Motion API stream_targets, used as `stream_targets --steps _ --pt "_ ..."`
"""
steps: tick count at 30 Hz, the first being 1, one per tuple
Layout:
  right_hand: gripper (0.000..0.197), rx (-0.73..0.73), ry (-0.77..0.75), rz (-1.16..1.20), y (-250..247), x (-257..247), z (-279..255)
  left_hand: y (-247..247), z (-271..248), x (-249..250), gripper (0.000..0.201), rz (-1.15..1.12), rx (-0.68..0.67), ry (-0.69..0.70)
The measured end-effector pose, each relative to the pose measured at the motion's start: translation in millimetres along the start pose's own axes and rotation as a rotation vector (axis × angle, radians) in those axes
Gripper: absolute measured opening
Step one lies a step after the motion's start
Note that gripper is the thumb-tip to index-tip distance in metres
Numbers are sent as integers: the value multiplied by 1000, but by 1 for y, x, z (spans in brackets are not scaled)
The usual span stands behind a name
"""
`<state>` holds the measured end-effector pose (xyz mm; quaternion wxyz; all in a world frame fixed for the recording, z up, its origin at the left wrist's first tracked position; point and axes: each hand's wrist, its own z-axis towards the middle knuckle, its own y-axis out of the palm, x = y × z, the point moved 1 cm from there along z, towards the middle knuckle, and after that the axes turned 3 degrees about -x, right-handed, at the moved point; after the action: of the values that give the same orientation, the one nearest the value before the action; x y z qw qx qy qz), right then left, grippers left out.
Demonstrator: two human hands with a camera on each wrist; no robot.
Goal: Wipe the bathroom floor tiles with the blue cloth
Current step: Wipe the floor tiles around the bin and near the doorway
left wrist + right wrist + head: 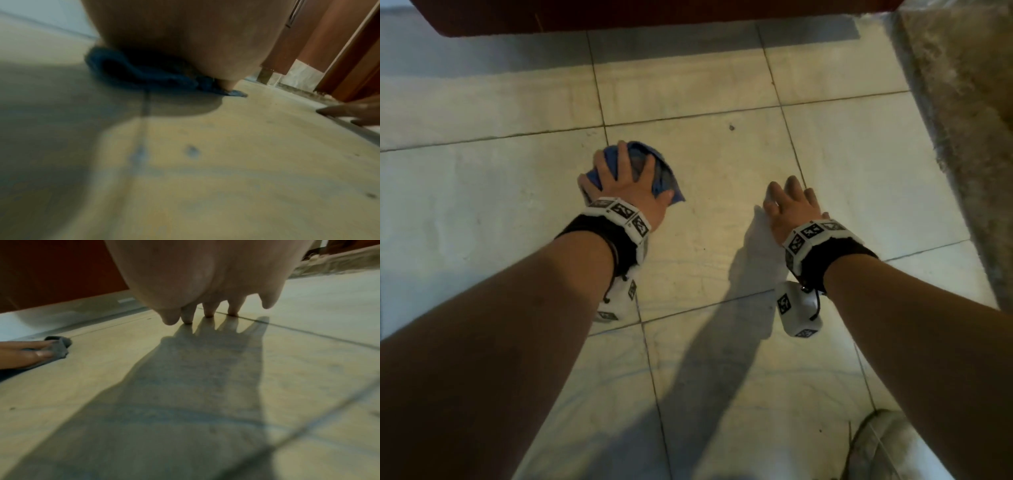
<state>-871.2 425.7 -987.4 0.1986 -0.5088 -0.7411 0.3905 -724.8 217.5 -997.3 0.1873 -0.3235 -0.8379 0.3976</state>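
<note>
The left hand (625,183) lies palm-down on the blue cloth (666,180), its fingers (621,154) spread wide and fairly straight, pressing the bunched cloth flat against the floor tiles (722,222). From the left wrist view the cloth (131,73) shows as a crumpled roll squeezed between the palm and the tile, one thin corner poking out past the thumb.

The right hand (791,205) is to the right of the cloth and well apart from it. Its fingers (208,309) are extended and slightly parted, holding nothing; in the right wrist view the tips of the middle three fingers touch the tile at a grout line (308,332), and the hand's shadow falls back toward the wrist.

Both wrists wear black bands carrying white blocks printed with black square marker patterns (619,210); no words can be read on them.

Beyond the cloth a dark red-brown wooden panel (654,13) runs along the far edge of the floor. A shaggy beige mat (962,102) lies far right of the cloth. A white shoe (883,445) shows near the right forearm.
</note>
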Motion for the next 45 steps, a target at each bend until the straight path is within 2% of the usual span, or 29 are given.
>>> stream_targets --steps 3,5,7,11,15,18,22,26,29,35,41,43,45 --pt "48 -28 93 12 6 22 -11 8 -5 26 72 -33 38 25" --pt "51 -55 115 -9 13 32 -21 15 -11 49 71 -24 53 105" --pt "53 -34 103 -35 21 36 -30 22 -20 71 71 0 50 194" --pt "51 -104 9 -317 22 28 -39 33 -36 97 71 56 26 313" --pt "52 -162 -8 -492 17 20 -41 26 -25 81 70 89 32 312" --pt "52 -172 -57 -546 16 20 -40 18 -14 63 71 42 46 221" --pt "51 -182 -39 -369 18 34 -22 16 -14 66 72 31 49 142" --pt "45 -41 -51 -142 15 50 -20 21 -16 74 71 19 54 83" --pt "42 2 -90 -123 11 73 -16 22 -22 83 74 13 25 42" --pt "45 -21 10 -221 4 109 -25 46 -54 136 75 101 1 169" --pt "44 -75 -43 -365 -1 111 -34 70 -87 192 72 262 -67 475" --pt "43 -83 -59 -424 -1 112 -35 67 -80 182 71 274 -47 469" --pt "42 -92 -77 -449 1 112 -37 56 -64 156 69 225 -11 375"
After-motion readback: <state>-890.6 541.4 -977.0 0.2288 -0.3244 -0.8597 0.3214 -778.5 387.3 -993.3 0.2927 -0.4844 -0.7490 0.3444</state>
